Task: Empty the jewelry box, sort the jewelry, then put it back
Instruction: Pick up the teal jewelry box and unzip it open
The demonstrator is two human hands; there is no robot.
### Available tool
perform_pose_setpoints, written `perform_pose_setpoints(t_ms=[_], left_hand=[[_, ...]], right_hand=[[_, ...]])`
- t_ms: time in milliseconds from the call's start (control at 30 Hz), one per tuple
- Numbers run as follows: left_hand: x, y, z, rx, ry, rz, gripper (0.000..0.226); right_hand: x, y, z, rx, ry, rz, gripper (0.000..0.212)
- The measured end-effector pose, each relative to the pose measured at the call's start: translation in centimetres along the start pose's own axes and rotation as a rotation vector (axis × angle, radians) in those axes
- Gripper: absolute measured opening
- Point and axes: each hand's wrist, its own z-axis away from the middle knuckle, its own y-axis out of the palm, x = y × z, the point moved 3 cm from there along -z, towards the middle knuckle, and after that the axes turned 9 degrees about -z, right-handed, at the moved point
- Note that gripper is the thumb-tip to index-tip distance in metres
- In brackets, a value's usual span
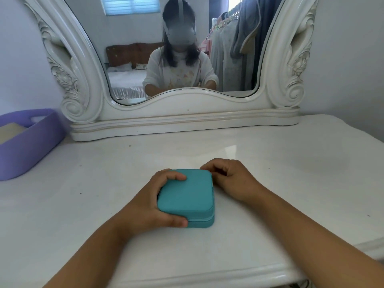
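The white glossy surface (270, 163) carries a closed teal jewelry box (187, 196) near its front edge. A purple basket (27, 150) sits at the far left, and an ornate white mirror frame (182, 121) stands along the back.

The jewelry box (186, 196) under my hands is plain teal, with a paler line along its seam. My worktop (270, 163) is glossy white, like the carved mirror frame (83, 84). The basket (31, 146) is lilac.
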Motion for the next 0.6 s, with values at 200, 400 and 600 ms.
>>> perform_pose_setpoints(t_ms=[200,400,600], left_hand=[[0.3,0.1,0.0,-0.159,-0.089,-0.047,0.086],[-0.1,-0.4,0.3,-0.238,-0.112,-0.157,0.089],[0.6,-0.9,0.3,-0.089,-0.133,-0.035,0.121]], right_hand=[[1.2,0.5,1.9,0.114,-0.061,-0.172,0.058],[1.7,1.7,2.0,0.194,-0.142,0.036,0.081],[2.3,1.8,1.4,0.101,-0.215,0.048,0.059]])
